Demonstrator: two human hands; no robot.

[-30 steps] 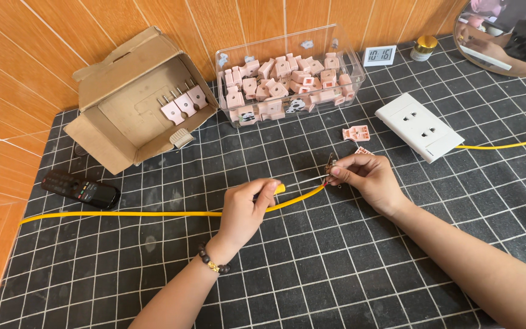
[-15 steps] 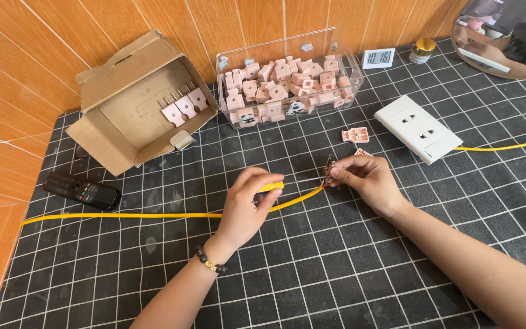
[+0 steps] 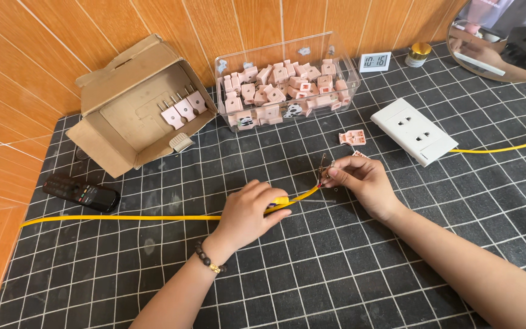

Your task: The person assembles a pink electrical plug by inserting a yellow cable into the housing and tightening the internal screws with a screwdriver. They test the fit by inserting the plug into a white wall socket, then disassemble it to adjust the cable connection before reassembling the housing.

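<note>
Yellow cable [image 3: 153, 217] flat along the mat, its stripped end [image 3: 322, 173] raised with bare strands.

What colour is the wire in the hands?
Yellow wire, seen best in the head view.

The worktop [image 3: 397, 280] is dark grey-black, crossed by a pale grid of squares. Behind it, along the top and left of the frame, the wall [image 3: 25, 55] is orange wood-look planking. A bright yellow cable [image 3: 123, 217] runs across the left half. The cardboard box [image 3: 123, 109] at upper left is plain brown, with pale pink plugs [image 3: 182, 109] inside; the clear bin [image 3: 287, 85] at top centre holds more pink ones. The socket plate [image 3: 418, 131] at right is white, the remote [image 3: 81, 193] at left black.
</note>
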